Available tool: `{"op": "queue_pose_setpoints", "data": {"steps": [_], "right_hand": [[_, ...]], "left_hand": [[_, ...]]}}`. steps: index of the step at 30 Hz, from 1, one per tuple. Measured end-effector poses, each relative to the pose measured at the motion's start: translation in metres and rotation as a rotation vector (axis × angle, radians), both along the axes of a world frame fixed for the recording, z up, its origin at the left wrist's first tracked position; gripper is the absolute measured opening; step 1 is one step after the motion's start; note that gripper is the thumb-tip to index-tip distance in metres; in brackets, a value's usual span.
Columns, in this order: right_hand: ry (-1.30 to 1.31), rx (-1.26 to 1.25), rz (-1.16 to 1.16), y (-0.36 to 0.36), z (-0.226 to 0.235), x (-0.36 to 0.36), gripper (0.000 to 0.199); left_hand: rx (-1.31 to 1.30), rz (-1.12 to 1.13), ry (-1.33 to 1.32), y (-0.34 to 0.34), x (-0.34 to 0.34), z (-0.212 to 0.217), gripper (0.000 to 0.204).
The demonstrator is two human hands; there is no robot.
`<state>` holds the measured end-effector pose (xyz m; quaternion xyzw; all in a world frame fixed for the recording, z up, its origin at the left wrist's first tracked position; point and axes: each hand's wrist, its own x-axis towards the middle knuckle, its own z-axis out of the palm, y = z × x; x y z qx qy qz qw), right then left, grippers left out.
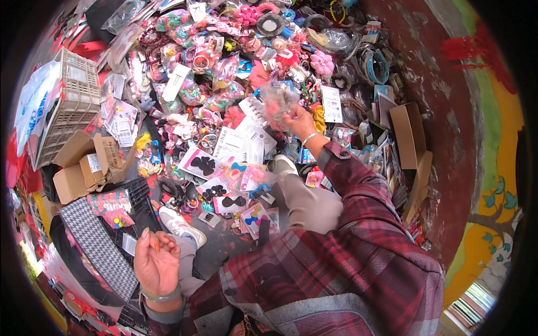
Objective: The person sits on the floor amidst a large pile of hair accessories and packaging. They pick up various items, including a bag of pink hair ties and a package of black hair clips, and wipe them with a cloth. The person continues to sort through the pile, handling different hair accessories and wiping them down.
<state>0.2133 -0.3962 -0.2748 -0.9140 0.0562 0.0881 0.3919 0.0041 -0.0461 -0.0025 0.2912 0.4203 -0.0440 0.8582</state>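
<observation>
My right hand [301, 122] reaches over the pile and is closed on a clear plastic bag [277, 106]. Something reddish and grey shows through the bag, too blurred to name. At the lower left, my left hand [158, 263] is raised palm up with its fingers curled in. A small orange spot shows among those fingers, and I cannot make out what it is. Below the bag lie white printed cards [244, 141]. Nearer to me are cards with black hair bows [205, 164], and beside them a card with a blue and yellow bow [254, 217].
A big heap of bagged hair accessories [224, 67] spreads ahead of me. On the left stand a beige plastic crate [75, 84], an open cardboard box [75, 176] and a black-and-white houndstooth bag [95, 235]. Another cardboard box [408, 134] leans near the dark red wall [448, 145] on the right.
</observation>
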Motion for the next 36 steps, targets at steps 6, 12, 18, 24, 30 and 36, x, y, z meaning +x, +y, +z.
{"op": "queue_pose_setpoints", "data": {"steps": [6, 12, 18, 24, 30, 36], "right_hand": [[-0.506, -0.171, 0.405, 0.004, 0.03, -0.028, 0.024], [-0.503, -0.364, 0.476, -0.015, 0.048, -0.028, 0.031], [-0.813, -0.499, 0.51, -0.014, 0.085, -0.007, 0.017], [-0.926, -0.57, 0.649, 0.001, 0.107, -0.011, 0.019], [-0.982, -0.479, 0.706, 0.017, 0.12, -0.009, 0.022], [-1.088, -0.371, 0.714, 0.031, 0.135, -0.01, 0.022]], "left_hand": [[0.001, 0.001, 0.013, -0.001, -0.001, -0.001, 0.029], [-0.018, -0.032, -0.021, 0.002, -0.002, -0.003, 0.029], [0.0, -0.03, -0.017, 0.0, -0.005, -0.002, 0.029], [-0.021, -0.051, -0.043, 0.003, -0.007, -0.004, 0.028], [-0.005, -0.039, -0.033, 0.002, -0.008, -0.005, 0.03], [-0.016, -0.056, -0.029, 0.002, -0.005, -0.008, 0.029]]}}
